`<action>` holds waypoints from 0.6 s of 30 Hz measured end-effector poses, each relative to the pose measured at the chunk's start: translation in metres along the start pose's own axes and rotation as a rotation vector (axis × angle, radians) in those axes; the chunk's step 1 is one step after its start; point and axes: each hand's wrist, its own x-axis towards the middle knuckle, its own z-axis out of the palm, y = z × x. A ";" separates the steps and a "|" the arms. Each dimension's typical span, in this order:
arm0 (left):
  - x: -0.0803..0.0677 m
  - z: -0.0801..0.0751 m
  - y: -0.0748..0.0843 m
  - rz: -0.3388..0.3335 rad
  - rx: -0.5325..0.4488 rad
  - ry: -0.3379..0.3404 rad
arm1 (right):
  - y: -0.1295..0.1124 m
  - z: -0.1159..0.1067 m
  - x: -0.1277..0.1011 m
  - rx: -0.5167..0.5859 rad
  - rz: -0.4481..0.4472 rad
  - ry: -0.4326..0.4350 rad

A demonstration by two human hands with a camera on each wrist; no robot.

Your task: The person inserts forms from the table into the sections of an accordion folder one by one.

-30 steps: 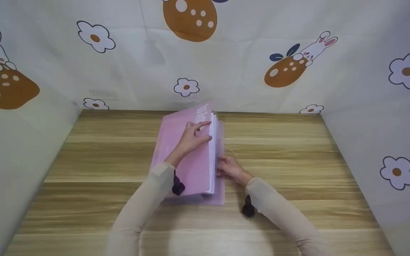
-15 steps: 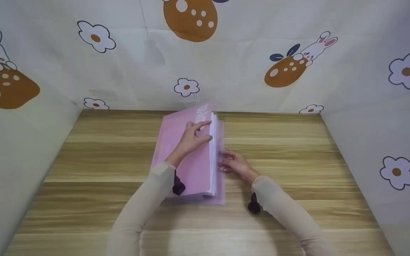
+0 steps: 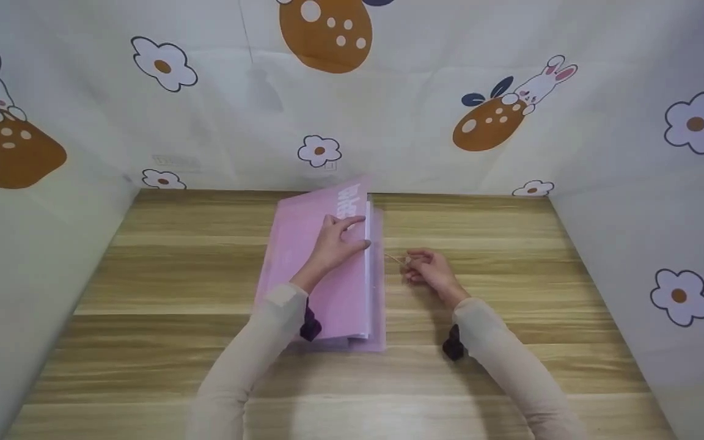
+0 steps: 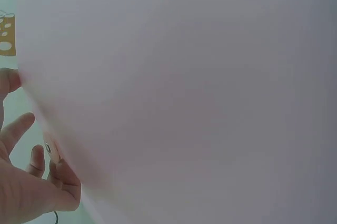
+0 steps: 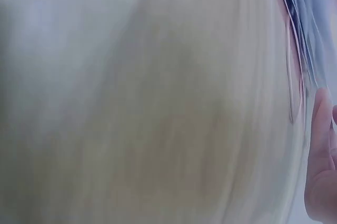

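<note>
A pink expanding file folder [image 3: 303,238] with white lettering stands slightly ajar on the wooden table, its cover tilted up over pale inner sheets. My left hand [image 3: 330,247] lies across the cover, thumb and fingertips gripping its free right edge; the left wrist view shows these fingers [image 4: 34,197] at the rim of the cover [image 4: 174,87]. Right of the folder, my right hand [image 3: 434,272] pinches a thin elastic cord [image 3: 393,259] that runs out from the folder's edge. Part of that hand [image 5: 321,166] shows at the right border of the right wrist view.
The wood-grain table [image 3: 511,244] is bordered at the back and sides by a pale cloth [image 3: 419,122] printed with flowers, rabbits and brown shapes. The folder's top end lies close to the back cloth.
My right hand has drawn away from the folder's side to the right, with the cord between its fingers. My left hand has shifted slightly right and down, and the cover gap looks narrower.
</note>
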 end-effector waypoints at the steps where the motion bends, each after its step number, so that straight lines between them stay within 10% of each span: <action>1: 0.000 0.002 0.000 0.004 0.020 0.002 | -0.001 -0.003 0.001 0.008 -0.006 0.013; 18: -0.009 0.023 -0.004 -0.097 0.143 -0.009 | -0.023 -0.048 -0.003 -0.090 -0.049 0.151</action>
